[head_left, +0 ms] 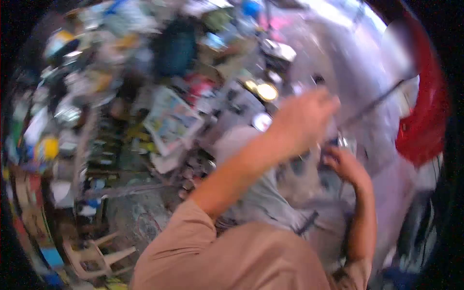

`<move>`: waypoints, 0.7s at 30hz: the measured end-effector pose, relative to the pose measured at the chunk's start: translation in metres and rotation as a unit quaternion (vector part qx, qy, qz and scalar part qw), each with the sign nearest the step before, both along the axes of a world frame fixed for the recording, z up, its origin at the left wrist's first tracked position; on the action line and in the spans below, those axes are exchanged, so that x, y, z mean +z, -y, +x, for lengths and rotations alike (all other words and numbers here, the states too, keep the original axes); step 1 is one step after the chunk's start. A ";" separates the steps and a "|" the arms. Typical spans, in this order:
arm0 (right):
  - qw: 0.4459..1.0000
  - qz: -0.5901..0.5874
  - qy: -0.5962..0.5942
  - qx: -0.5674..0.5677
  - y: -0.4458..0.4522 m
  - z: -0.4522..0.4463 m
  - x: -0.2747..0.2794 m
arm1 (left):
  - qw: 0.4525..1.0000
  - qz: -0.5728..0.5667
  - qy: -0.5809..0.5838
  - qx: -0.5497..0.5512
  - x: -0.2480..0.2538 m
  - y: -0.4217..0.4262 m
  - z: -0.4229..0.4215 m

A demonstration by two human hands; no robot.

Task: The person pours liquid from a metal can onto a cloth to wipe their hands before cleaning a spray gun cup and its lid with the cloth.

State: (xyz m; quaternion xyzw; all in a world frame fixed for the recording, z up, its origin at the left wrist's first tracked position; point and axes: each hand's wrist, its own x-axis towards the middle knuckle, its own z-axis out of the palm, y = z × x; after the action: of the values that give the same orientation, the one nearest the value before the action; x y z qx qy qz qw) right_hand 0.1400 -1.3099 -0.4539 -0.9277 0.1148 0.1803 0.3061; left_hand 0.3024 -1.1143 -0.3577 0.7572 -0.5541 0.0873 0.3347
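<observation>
A small shiny piece lay near the left edge of the pale surface, just beyond the fingertips of the right hand. That hand had its fingers partly curled toward the piece; blur left it impossible to tell whether they touched it or gripped anything. The left hand hung a little farther out, its fingers bent with the tips drawn in, and whether something was held between them could not be told either. A thin dark rod slanted from beside the two hands toward the right edge of the pale surface; its contact with either hand was unclear.

Below the left forearm spread a grey cloth, and nearer the body came the brown shirt. Past the left edge of the pale surface, close to the left forearm, were a white round piece and a bright gold disc. Farther out that way lay a printed sheet with coloured patches, a red item and a dark teal rounded thing, amid smeared clutter. Along the right edge of the pale surface was a large red shape. Well apart, low on the person's left, stood a beige stool-like frame.
</observation>
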 end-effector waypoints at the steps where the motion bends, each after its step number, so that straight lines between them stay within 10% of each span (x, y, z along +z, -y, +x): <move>1: 0.999 -0.007 0.017 0.038 -0.001 -0.005 0.001 | 1.000 -0.023 0.001 0.012 0.008 -0.017 -0.008; 11: 0.997 -0.060 0.037 0.023 0.002 0.002 0.023 | 0.936 0.015 0.169 0.309 0.153 -0.227 0.032; 21: 0.996 -0.074 0.048 0.034 0.008 0.018 0.028 | 0.669 0.233 0.251 0.660 0.317 -0.445 0.114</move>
State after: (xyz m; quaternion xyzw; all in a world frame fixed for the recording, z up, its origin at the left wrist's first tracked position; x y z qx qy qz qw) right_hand 0.1577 -1.3174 -0.4260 -0.9588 0.0817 0.1367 0.2352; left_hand 0.4167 -0.6698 -0.0410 0.9281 0.0246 0.3399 -0.1496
